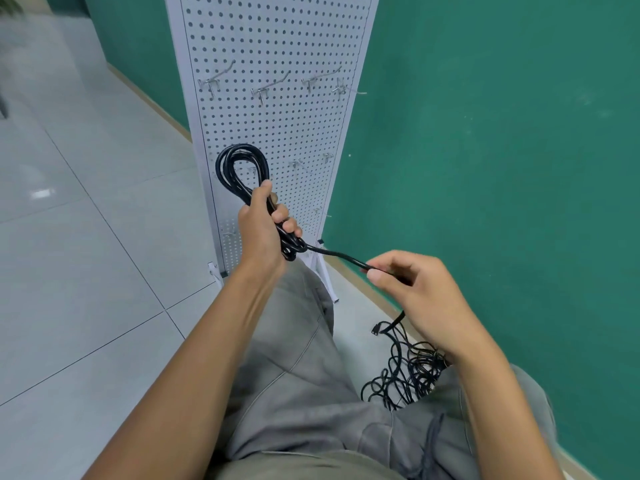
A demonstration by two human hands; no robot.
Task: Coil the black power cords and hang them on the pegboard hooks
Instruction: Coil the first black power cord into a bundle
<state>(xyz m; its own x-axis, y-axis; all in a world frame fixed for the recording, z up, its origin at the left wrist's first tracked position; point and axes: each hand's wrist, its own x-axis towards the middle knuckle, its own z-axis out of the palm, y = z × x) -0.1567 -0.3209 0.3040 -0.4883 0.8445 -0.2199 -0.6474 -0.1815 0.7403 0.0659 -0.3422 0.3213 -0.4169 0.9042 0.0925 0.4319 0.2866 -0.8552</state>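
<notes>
we see a black coil held upright before the pegboard, its loop pointing up toward the hooks. our left hand grips its lower part. a loose tail runs right to our right hand, which pinches it. below that hand, more cords lie tangled on the floor beside the green wall. open floor lies left of the pegboard.
</notes>
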